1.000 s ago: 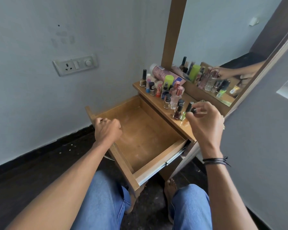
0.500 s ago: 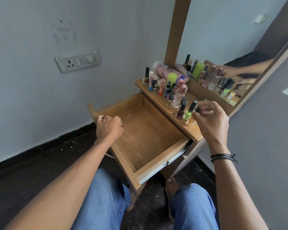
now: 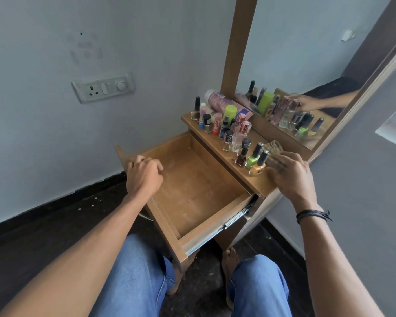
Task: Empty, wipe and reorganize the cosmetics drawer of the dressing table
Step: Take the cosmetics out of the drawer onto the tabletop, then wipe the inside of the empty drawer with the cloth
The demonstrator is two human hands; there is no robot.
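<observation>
The dusty drawer (image 3: pixel 192 191) gapes empty nearest me, my left grip (image 3: pixel 144 177) curled over its side wall; farther, on the counter (image 3: pixel 256 185), my right grip (image 3: pixel 288 177) covers the cloth (image 3: pixel 273 151), likely limp and light, pinch unclear through blur; I'd bunch its middle.

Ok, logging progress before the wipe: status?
Left hand grips drawer front. Right hand on cloth, grip blurred. Drawer empty, dusty. Bottles close beside cloth.

Blue denim jeans (image 3: pixel 133 282) on both legs; multi-strand black cord bracelet (image 3: pixel 311 215) at wrist of right hand (image 3: pixel 290 177), knotted, loose ends projecting outward; forearms (image 3: pixel 96 236) bare to frame edge; feet (image 3: pixel 230 259) bare.
</observation>
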